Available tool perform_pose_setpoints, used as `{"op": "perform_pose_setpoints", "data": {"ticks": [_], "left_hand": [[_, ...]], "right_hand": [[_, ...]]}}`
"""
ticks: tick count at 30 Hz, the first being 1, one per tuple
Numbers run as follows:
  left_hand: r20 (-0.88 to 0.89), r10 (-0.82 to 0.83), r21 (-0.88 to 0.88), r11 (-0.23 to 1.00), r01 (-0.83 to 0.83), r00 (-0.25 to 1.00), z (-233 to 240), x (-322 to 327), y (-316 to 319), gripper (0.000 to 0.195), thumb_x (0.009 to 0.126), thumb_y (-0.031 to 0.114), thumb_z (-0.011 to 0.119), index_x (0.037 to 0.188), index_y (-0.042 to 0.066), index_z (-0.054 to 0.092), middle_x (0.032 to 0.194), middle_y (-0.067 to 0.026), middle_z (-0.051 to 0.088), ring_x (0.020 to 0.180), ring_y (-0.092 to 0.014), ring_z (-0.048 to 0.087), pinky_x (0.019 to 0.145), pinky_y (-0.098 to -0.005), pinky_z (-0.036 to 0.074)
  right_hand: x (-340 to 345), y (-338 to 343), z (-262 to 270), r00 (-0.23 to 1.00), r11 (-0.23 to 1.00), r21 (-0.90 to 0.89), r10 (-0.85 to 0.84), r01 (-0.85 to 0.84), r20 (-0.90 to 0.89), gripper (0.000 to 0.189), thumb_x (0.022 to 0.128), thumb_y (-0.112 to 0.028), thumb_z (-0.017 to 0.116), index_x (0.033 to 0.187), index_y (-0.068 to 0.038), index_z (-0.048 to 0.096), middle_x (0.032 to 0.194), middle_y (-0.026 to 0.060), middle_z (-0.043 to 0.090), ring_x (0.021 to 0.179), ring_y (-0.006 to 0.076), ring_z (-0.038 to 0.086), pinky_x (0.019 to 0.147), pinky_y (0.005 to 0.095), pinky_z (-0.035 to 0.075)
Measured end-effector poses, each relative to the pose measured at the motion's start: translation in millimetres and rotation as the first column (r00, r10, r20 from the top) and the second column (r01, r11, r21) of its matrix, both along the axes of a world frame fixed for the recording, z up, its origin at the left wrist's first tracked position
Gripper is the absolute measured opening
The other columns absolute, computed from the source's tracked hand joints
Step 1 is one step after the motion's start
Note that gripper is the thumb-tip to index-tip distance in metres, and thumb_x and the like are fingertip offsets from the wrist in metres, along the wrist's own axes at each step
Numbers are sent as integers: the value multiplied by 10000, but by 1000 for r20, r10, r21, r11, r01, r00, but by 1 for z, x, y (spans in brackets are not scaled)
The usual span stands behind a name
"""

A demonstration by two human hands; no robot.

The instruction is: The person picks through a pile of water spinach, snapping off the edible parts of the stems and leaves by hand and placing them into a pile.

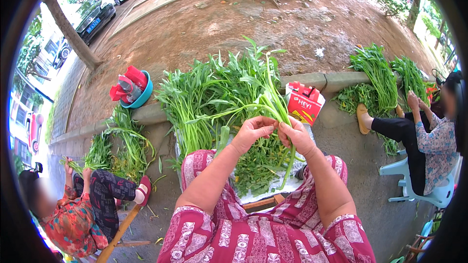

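Note:
My right hand [295, 137] is closed around a small bunch of long green leafy vegetable stems [275, 104], held upright above my lap. Close against it on the left, my left hand [257, 130] pinches at one stem between thumb and fingers; its leafy end reaches out to the left. A large heap of the same greens [193, 117] lies ahead and to the left. Between my knees, loose leaves, some yellowed, form a pile [256, 170] on a whitish sheet [256, 199].
A red and white carton [305, 104] stands right of the heap. A teal basin [146, 93] with red packages rests beyond the stone curb [336, 80]. Seated persons [76, 215] [435, 138] handle greens on both sides. Further bunches [380, 76] lie at the right.

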State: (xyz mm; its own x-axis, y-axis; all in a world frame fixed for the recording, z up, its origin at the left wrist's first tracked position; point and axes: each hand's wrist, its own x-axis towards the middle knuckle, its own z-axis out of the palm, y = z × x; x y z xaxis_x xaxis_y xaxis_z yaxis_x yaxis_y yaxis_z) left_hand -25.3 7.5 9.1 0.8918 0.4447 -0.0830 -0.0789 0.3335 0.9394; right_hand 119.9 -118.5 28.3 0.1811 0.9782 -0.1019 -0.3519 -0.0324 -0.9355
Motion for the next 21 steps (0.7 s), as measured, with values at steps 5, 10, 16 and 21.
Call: {"op": "perform_pose_setpoints", "data": {"ticks": [5, 10, 16, 21], "left_hand": [[17, -39, -84, 996, 40, 999, -6, -1, 0, 420, 842, 194, 667, 1210, 33, 543, 1148, -71, 592, 1028, -163, 567, 856, -328, 470], [47, 8, -223, 975, 3, 999, -5, -1, 1, 425, 836, 190, 675, 1205, 38, 532, 1145, -69, 585, 1019, -186, 571, 872, -344, 469], [109, 78, -387, 921, -30, 991, -10, 0, 2, 394, 819, 170, 697, 1154, 27, 546, 1087, -70, 602, 988, -186, 584, 876, -349, 472], [52, 136, -396, 912, -105, 989, -12, 2, 3, 427, 805, 151, 713, 1151, -11, 522, 1055, -126, 620, 972, -204, 597, 885, -354, 472]], "right_hand": [[-9, 3, -2, 996, 1000, -23, -18, 20, 91, 193, 934, -259, 551, 1046, -102, 548, 585, -61, 442, 437, 29, 379, 389, 184, 291], [-13, 5, -6, 993, 999, -34, -8, 12, 115, 233, 920, -257, 576, 1098, -109, 550, 604, -64, 450, 448, 14, 374, 396, 170, 282], [-26, 14, -28, 912, 991, 116, -109, 68, 397, 322, 887, -226, 610, 1144, -51, 524, 763, 3, 570, 628, 103, 529, 549, 255, 437], [-34, 14, -33, 585, 995, 55, -94, 85, 805, 369, 867, -264, 597, 1103, -15, 462, 917, 212, 617, 829, 355, 620, 707, 427, 488]]}}
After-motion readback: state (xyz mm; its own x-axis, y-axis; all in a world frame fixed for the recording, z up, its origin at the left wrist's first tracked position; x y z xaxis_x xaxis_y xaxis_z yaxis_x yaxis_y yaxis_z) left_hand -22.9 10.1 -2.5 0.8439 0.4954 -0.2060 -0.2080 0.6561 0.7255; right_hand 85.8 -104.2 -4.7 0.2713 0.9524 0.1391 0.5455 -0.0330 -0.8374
